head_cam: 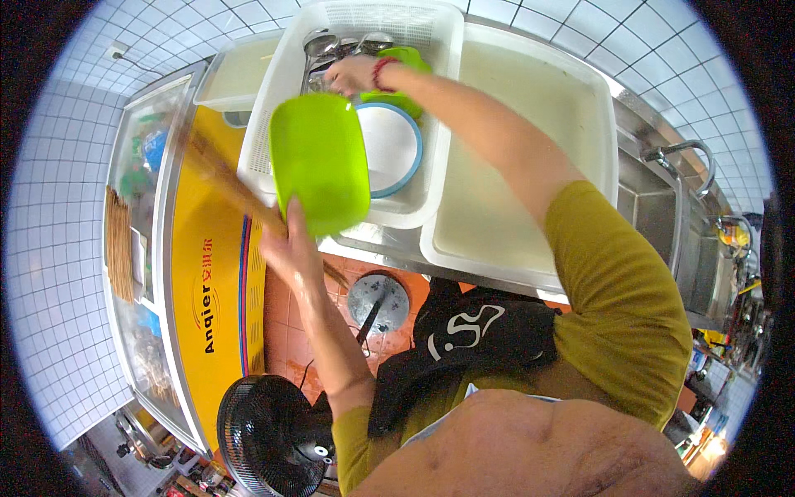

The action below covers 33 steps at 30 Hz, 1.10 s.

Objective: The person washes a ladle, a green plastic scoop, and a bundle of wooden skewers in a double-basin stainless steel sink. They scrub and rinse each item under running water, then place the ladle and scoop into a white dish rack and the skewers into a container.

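Observation:
My left hand (289, 251) grips a lime-green plastic tray (320, 164) by its lower left corner, tilted over the front of a white plastic basket (450, 93). A long brown wooden rod (233, 183), partly blurred, runs through the same hand. My right hand (353, 76), with a red bracelet at the wrist, reaches into the basket beside metal ladles (322, 43). Motion blur hides whether its fingers hold anything. A white plate with a blue rim (391, 149) lies in the basket, partly behind the tray. More green plastic dishes (407, 57) are under my right forearm.
Right of the basket stands a large white tub of cloudy water (503, 149). Beyond it are a steel sink (649, 205) and a faucet (689, 152). A yellow-sided display freezer (205, 298) is at the left. A black fan (267, 435) and a round stool (379, 301) stand below.

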Tool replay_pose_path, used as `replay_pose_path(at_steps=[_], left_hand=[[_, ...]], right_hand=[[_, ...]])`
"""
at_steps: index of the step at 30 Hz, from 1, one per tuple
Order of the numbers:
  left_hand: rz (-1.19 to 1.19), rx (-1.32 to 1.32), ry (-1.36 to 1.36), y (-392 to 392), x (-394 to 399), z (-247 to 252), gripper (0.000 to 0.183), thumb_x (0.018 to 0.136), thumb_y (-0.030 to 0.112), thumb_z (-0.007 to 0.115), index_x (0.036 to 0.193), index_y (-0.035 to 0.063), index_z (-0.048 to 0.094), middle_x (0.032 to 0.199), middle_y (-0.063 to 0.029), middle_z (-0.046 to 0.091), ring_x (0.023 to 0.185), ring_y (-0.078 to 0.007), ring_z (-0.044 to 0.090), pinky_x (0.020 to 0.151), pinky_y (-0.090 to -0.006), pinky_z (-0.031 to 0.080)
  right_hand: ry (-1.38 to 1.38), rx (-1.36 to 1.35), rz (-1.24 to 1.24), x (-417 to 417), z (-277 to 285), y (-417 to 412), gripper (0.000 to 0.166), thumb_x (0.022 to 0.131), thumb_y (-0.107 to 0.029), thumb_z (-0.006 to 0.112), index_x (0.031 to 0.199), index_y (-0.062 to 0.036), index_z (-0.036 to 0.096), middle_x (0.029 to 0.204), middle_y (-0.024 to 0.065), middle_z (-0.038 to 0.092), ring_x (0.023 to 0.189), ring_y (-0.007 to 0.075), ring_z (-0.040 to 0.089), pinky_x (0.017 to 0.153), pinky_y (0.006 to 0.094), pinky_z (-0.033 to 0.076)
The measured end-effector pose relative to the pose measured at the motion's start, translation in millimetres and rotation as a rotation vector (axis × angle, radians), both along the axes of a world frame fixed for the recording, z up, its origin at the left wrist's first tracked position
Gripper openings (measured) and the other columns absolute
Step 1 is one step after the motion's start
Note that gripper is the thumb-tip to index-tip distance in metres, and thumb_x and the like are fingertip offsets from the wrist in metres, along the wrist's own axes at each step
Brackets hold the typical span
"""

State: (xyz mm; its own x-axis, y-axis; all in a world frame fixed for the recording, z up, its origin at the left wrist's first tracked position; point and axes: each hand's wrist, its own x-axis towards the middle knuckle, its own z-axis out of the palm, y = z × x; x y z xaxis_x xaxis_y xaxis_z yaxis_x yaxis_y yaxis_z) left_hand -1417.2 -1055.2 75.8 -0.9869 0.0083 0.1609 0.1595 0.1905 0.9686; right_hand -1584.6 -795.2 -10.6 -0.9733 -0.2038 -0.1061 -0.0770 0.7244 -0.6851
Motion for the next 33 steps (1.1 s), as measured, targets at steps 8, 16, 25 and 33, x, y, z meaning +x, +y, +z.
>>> replay_pose_path(at_steps=[8, 16, 25, 33], left_hand=[[-0.217, -0.782, 0.557, 134, -95, -3, 0.018, 0.079, 0.014, 0.051, 0.086, 0.0002, 0.059, 0.069, -0.0184, 0.061, 0.065, -0.03, 0.062, 0.057, -0.037, 0.048], [-0.278, -1.277, 0.762, 214, -134, -58, 0.015, 0.082, 0.014, 0.045, 0.081, 0.007, 0.058, 0.076, -0.0121, 0.06, 0.064, -0.0264, 0.064, 0.053, -0.0355, 0.052], [-0.626, -1.168, 0.423, 223, -133, -104, 0.027, 0.076, 0.031, 0.059, 0.084, 0.0055, 0.059, 0.085, -0.018, 0.061, 0.078, -0.0333, 0.061, 0.068, -0.0415, 0.049], [-0.354, -0.966, 0.482, 212, -153, -104, 0.023, 0.082, 0.022, 0.046, 0.081, 0.0033, 0.059, 0.08, -0.0189, 0.061, 0.074, -0.0353, 0.06, 0.064, -0.0443, 0.049]], right_hand=[[0.444, 0.188, -0.164, 161, 80, 174, 0.033, 0.084, -0.027, 0.048, 0.108, -0.0064, 0.055, 0.096, 0.0094, 0.062, 0.081, 0.0188, 0.061, 0.075, 0.0306, 0.048], [0.042, 0.032, -0.463, 325, 96, 215, 0.037, 0.089, -0.029, 0.045, 0.115, -0.0031, 0.049, 0.097, 0.0069, 0.06, 0.081, 0.0129, 0.057, 0.073, 0.0244, 0.045], [-0.186, -0.167, -0.73, 392, 82, 208, 0.034, 0.089, -0.026, 0.047, 0.115, -0.0041, 0.049, 0.097, 0.0051, 0.058, 0.083, 0.0116, 0.056, 0.073, 0.0238, 0.045], [-0.142, -0.266, -0.7, 425, 74, 195, 0.034, 0.089, -0.023, 0.048, 0.115, -0.0013, 0.048, 0.098, 0.0055, 0.058, 0.085, 0.0116, 0.055, 0.076, 0.0243, 0.045]])
